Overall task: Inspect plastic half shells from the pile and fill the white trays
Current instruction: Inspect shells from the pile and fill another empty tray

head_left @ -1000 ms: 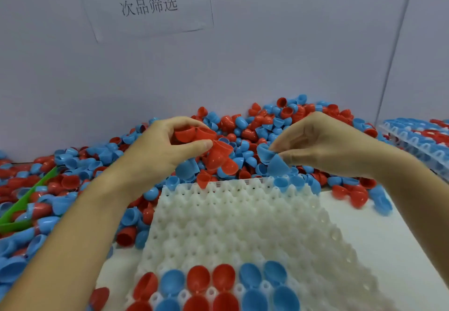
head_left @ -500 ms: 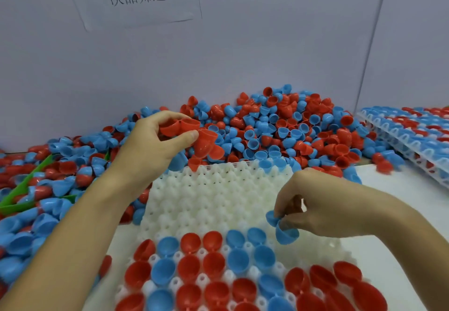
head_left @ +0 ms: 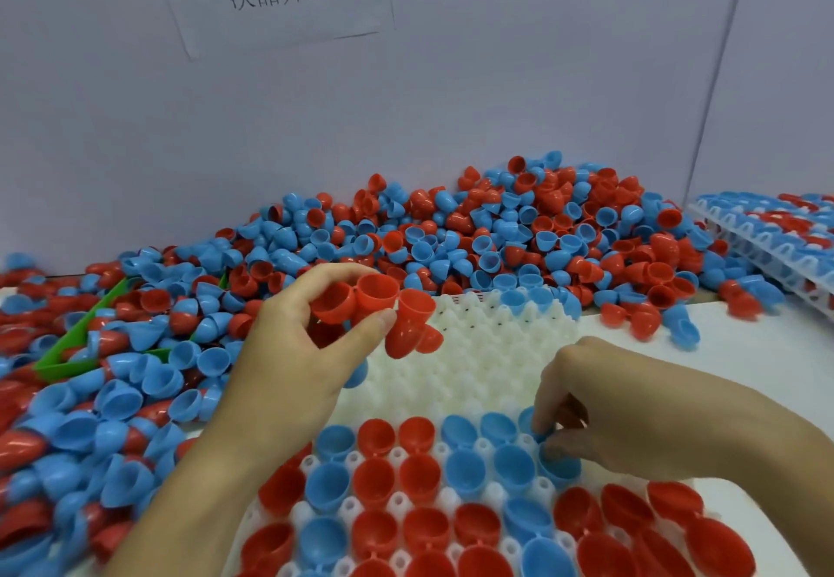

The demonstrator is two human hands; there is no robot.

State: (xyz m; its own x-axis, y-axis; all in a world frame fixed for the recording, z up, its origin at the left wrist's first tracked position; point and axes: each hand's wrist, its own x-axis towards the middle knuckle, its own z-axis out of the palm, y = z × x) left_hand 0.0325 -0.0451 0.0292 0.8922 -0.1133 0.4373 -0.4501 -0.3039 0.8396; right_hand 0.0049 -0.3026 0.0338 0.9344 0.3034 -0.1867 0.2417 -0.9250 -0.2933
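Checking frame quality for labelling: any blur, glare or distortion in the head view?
Head view: lighting soft and even, no hard shadows; faint sheen on the red shells in the white tray. Wide-angle bending shows in the wall seam at right. Shell pile at centre is fairly sharp; shells at the far left edge smear. The right hand looks slightly soft; the left hand is clearer.

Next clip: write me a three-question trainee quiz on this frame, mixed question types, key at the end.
1. True or false: the left hand holds several red shells above the far, unfilled part of the white tray.
2. What colour is the shell the right hand is seating in the tray? A) red B) blue C) green
3. Fill in: a second, filled tray sits at the ____ edge of the view.

Key: 1 true; 2 B, a blue shell; 3 right.
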